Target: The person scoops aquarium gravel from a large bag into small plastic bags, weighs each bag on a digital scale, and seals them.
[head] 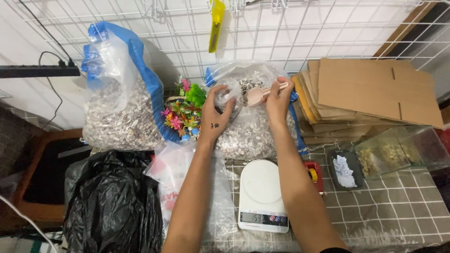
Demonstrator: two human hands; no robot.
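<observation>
Gravel fills the clear plastic sack (248,133) that stands at the back of the table (393,211), and both hands are at its open mouth. The left hand (214,117) is curled around a small clear bag (230,96), holding it open just above the sack, with some pale gravel already showing inside. The right hand (278,100) pinches the handle of a small pink scoop (262,93), whose bowl is tipped toward the small bag and touches or nearly touches its rim. Just left of the hands sits a bunch of colourful plastic plants (185,112), wedged between this sack and a second, bigger gravel sack with a blue lining (124,107). Below the forearms, near the table's front edge, rests a white digital scale (262,194) with its display lit, and a red tape dispenser (315,174) lies just beside it on the right. A crumpled black plastic bag (112,201) slumps at the left, with a clear printed bag (176,178) touching it. To the right, flattened cardboard sheets (370,91) are stacked against the white wire grid (290,33), from which a yellow clip (216,23) hangs, and a clear tray of small pale bits (389,154) sits near the stack.
</observation>
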